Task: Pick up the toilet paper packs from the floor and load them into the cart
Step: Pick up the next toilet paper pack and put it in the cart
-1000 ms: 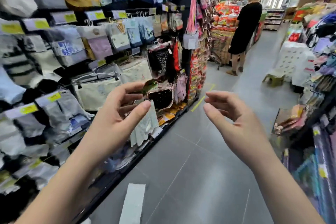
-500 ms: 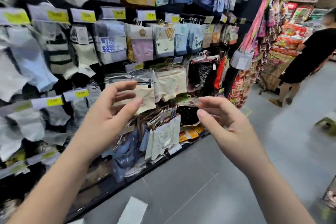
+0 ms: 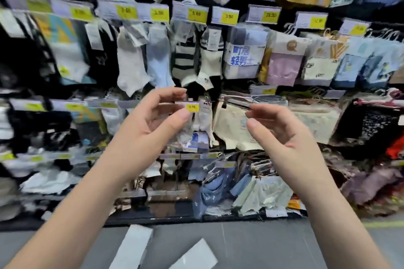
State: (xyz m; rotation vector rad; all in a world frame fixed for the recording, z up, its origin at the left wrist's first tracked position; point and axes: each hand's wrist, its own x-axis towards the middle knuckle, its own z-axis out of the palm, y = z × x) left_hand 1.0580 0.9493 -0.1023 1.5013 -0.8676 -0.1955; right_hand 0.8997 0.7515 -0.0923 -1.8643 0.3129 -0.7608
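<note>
None of the toilet paper packs shows in this view, and neither does the cart, so I cannot say where either one sits. Only a narrow band of grey floor (image 3: pixel 262 247) shows at 6 o'clock, and it carries two flat white strips (image 3: pixel 133 247) that look more like markings or card than packs.

Both hands are raised near the middle of the view. The left hand (image 3: pixel 150 129) is just off centre toward 9 o'clock and the right hand (image 3: pixel 284 137) toward 3 o'clock. Their palms face each other, the fingers are loosely curled with the thumbs apart from them, and they grip nothing.

Behind them, from 9 o'clock over 12 to 3, a rack of hanging socks (image 3: pixel 131 61) fills the view under rows of yellow price tags (image 3: pixel 196 15). Pale folded garments (image 3: pixel 236 124) hang at about 2 o'clock of the right hand. The whole picture is smeared.

As I judge it, the step in hand is the search, not the grasp. Doing it well means dropping the gaze to the floor and sweeping along the aisle until both a pack and the cart are found. The hands should stay empty and clear of the rack's hooks.

Such packs are likely bulky and soft. A two-handed hold on opposite sides, with the palms as they face now, should serve better than a pinch on the wrapper.
</note>
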